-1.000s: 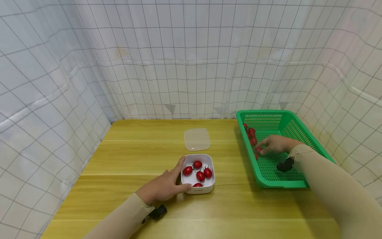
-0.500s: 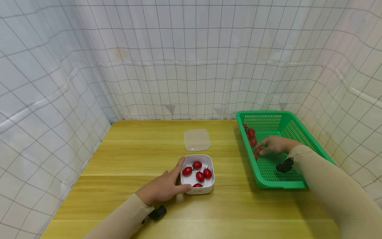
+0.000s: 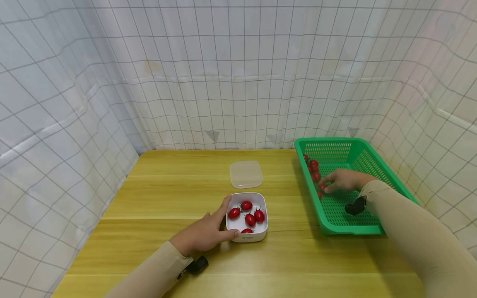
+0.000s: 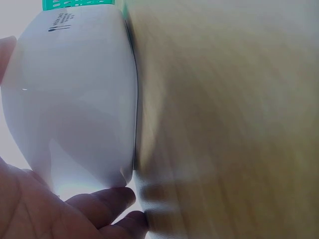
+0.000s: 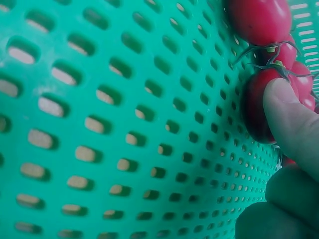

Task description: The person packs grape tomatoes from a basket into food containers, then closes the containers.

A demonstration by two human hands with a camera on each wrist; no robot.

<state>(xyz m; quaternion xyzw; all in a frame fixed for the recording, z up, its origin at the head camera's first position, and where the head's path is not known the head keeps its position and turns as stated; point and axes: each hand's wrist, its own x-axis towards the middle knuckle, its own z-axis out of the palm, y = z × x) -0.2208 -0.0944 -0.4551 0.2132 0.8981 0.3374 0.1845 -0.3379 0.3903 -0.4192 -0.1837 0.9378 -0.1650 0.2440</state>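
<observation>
My left hand (image 3: 203,234) holds a small white food container (image 3: 257,236) from its left, thumb at the front rim and forefinger along the far left side. Several red cherry tomatoes (image 3: 250,219) with green stems lie inside it. In the left wrist view, fingers (image 4: 102,204) curl at the container's smooth wall (image 4: 79,99). Over at the right, my right hand (image 3: 344,180) reaches into a green plastic basket (image 3: 350,229). Its thumb presses a cherry tomato (image 5: 256,107) in the right wrist view, with the opposing fingertips hidden behind. More tomatoes (image 5: 261,20) sit beside that one.
Behind the container a translucent lid (image 3: 246,174) lies flat on the wooden table (image 3: 164,198). The tomatoes in the basket line its left wall (image 3: 309,182). White grid-patterned curtains (image 3: 253,82) enclose the table at the back and both sides.
</observation>
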